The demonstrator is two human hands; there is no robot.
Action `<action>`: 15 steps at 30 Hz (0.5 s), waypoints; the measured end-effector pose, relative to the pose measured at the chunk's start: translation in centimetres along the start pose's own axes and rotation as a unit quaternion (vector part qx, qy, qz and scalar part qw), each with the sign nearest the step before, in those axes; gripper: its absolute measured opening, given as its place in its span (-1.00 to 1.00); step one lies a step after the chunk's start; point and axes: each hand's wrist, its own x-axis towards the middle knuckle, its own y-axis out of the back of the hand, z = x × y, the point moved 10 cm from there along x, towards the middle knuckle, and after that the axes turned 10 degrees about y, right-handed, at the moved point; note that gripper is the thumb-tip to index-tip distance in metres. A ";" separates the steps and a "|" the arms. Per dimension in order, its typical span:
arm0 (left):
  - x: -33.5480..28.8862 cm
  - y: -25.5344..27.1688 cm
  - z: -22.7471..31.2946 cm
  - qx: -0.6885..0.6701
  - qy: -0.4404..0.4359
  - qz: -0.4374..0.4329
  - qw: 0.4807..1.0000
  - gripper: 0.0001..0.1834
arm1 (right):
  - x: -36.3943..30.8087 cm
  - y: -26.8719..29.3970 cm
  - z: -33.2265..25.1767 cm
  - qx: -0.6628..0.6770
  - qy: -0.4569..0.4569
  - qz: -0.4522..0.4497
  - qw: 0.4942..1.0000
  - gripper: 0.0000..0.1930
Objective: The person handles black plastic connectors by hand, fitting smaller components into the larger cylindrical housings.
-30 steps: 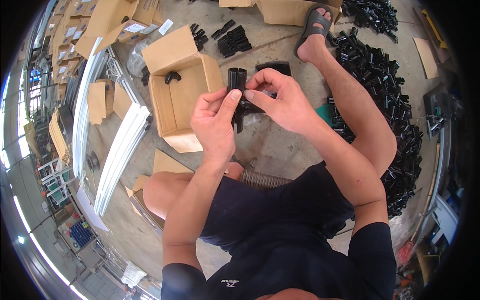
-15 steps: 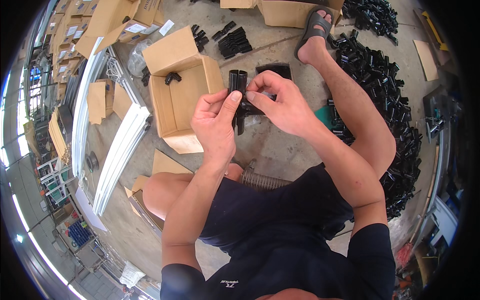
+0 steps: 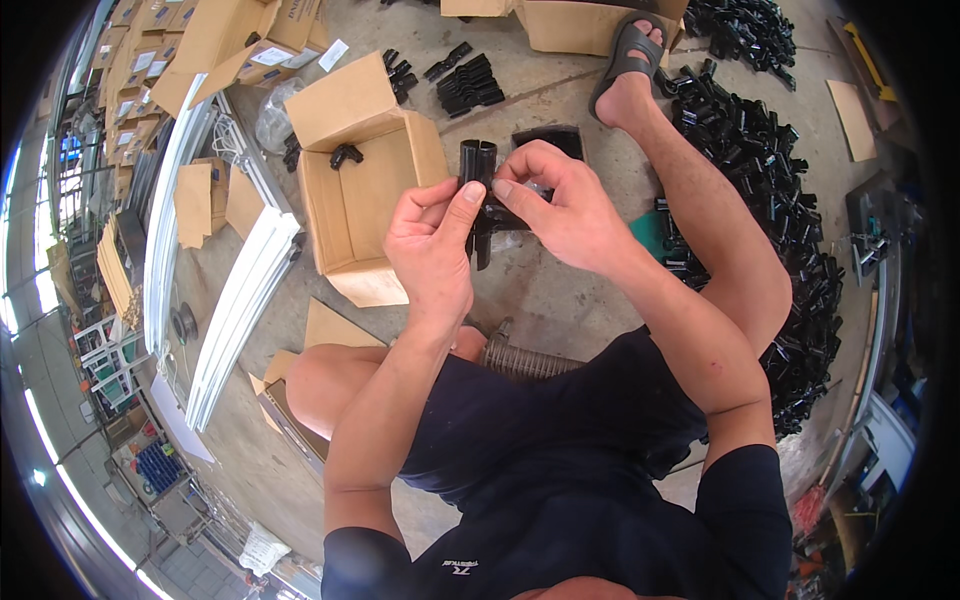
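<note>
A black pipe-joint fitting (image 3: 479, 160) with tube-like halves is held upright in front of me. My left hand (image 3: 432, 240) is closed around its left side, thumb pressed on the front. My right hand (image 3: 570, 212) is closed in a pinch, with thumb and forefinger tips against the fitting's right side. Whatever sits between those tips is hidden or too small to make out. Part of the fitting passes behind the right fingers. To the left of the hands stands an open cardboard box (image 3: 427, 150) with a black fitting (image 3: 346, 155) inside.
A large heap of black fittings (image 3: 745, 170) lies right of my outstretched leg. A stack of black fittings (image 3: 470, 88) lies ahead, near a dark square recess (image 3: 572, 138) in the floor. White metal profiles (image 3: 240, 310) lie at left. A coil spring (image 3: 530, 362) lies between my legs.
Both hands and the fitting have shifted very slightly to the right. The grip looks the same, and nothing else has visibly moved.
</note>
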 end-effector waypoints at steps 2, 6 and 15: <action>0.0 0.0 0.1 -0.001 -0.002 0.000 1.000 -0.81 | 0.0 0.0 0.2 -0.024 -0.006 -0.006 1.000 -0.81; 0.0 0.1 -0.1 -0.005 0.009 0.000 1.000 -0.81 | 0.0 0.0 -0.6 0.012 0.016 0.004 1.000 -0.81; -0.1 -0.2 0.1 -0.008 0.002 -0.005 1.000 -0.81 | 0.0 0.1 -0.5 0.002 0.014 0.004 1.000 -0.79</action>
